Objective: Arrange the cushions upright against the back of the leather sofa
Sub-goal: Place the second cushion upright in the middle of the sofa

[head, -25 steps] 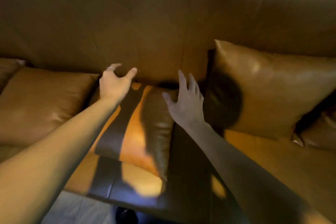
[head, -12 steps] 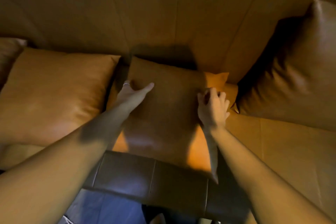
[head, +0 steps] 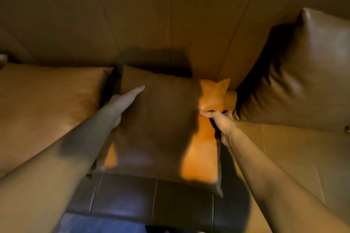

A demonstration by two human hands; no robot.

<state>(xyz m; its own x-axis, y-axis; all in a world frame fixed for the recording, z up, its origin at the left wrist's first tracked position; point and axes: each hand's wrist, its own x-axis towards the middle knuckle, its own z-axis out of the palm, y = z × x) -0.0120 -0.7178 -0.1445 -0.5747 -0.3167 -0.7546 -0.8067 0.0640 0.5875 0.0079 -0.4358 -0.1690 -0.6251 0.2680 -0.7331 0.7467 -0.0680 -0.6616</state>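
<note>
A tan leather middle cushion [head: 161,128] leans toward the sofa back [head: 170,15], its lower edge near the seat's front. My left hand [head: 123,102] grips its left edge; the thumb lies flat on its face and the fingers are hidden behind. My right hand [head: 217,121] is closed on its right edge. To the left a left cushion [head: 47,104] leans against the back. A larger right cushion [head: 306,81] stands upright at the right.
The sofa seat [head: 284,157] shows bare leather to the right of my right arm. Its dark front edge [head: 151,200] runs along the bottom, with a bluish floor [head: 98,225] below.
Both hands went from hovering open over the flat cushion to gripping its two side edges. The cushion has been raised toward the sofa back, and my view has come closer.
</note>
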